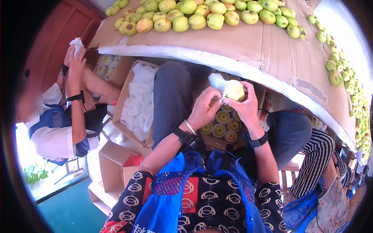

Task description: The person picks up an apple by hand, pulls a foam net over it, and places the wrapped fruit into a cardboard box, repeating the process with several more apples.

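Observation:
My right hand (248,103) is closed round a yellow-green apple (235,92), with its thumb near the fruit's lower side. Pinched at the apple's left side, my left hand (205,105) holds the edge of a white foam net (218,82). The net stands up beside the apple and touches it; most of the fruit shows bare. Below both hands is a box of apples (223,117) in white foam nets, partly hidden by my hands and wrists. To the left, a carton (119,100) holds white foam nets (138,99).
Many loose apples (180,24) lie on a cardboard-covered table (248,42) ahead, its padded edge curving to the right. On the left a person (66,124) sits with raised hands; another person in striped trousers (316,155) sits at the right. Open cartons (112,163) stand at the lower left.

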